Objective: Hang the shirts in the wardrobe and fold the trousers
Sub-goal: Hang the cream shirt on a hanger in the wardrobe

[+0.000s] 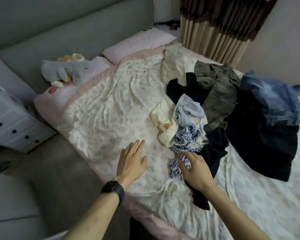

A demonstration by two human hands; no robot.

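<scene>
Clothes lie in one tangled pile (215,116) at the right centre of the frame, none folded and none on a hanger that we can see, so we judge the task barely begun. Our right hand (196,168) grips the fringed end of a blue-and-white patterned garment (187,137) at the pile's lower edge; our left hand (132,160) rests flat and released on the bed (111,110) beside it. Higher up, jeans (274,101) and olive trousers (218,90) wait unfolded. The bed's cover is rumpled; a plush toy (68,70) and white drawers (12,125) sit at the left, curtains (215,35) at the upper right, and no wardrobe shows.
</scene>
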